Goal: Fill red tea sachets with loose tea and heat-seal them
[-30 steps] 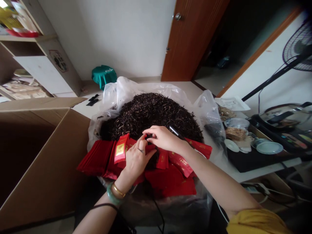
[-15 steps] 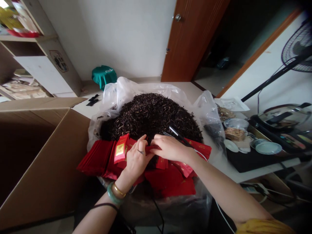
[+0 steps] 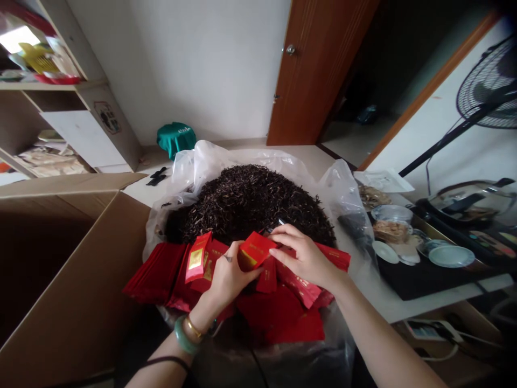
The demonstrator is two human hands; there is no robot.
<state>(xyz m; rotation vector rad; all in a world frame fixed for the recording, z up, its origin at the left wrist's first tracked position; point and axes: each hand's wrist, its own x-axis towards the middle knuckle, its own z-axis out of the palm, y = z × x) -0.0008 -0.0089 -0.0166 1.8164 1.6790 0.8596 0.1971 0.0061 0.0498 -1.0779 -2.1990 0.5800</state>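
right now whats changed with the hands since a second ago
The left hand now holds up a red packet that it has taken from the pile, and the right hand has shifted right beside it. The mound of dark tea leaves stayed as it was.

The loose tea leaves lay heaped inside a plastic bag, and the tea packets lay along the near side of the heap, beneath my left hand and my right hand. A cardboard box stood to my left of the bag, with a shelf unit behind it. Beyond the bag, a cloth bundle sat by the wall, and a door stood further right. To my right, a table held a tray carrying plates and a bowl. Behind the tray were a lidded pot and, further back, a fan.
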